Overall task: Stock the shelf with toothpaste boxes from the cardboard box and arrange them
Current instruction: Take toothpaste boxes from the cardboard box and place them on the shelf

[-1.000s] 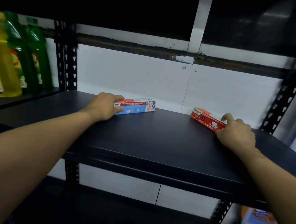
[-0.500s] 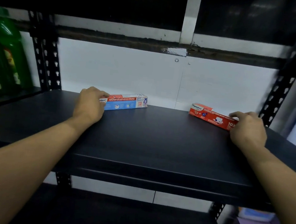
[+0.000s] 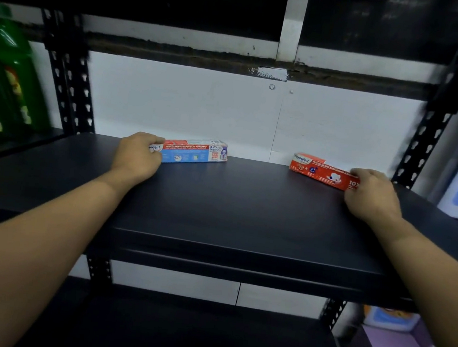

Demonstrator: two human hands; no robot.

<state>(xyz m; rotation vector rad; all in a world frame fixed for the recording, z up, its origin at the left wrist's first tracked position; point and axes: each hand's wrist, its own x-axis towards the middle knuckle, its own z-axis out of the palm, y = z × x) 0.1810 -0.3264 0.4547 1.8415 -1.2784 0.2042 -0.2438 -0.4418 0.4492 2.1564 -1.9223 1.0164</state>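
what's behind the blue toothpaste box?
Only the white back panel shows behind the blue toothpaste box, which lies on the black shelf. The left hand grips its left end, covering whatever is behind there.

The shelf (image 3: 246, 208) was black and flat. A blue toothpaste box (image 3: 196, 154) lay on its left side, far back, with its long side along the white wall (image 3: 186, 107). A red toothpaste box (image 3: 320, 172) lay on the right side, also far back. It was turned a little, with its left end nearer the wall. The two were well apart, with bare shelf between them.
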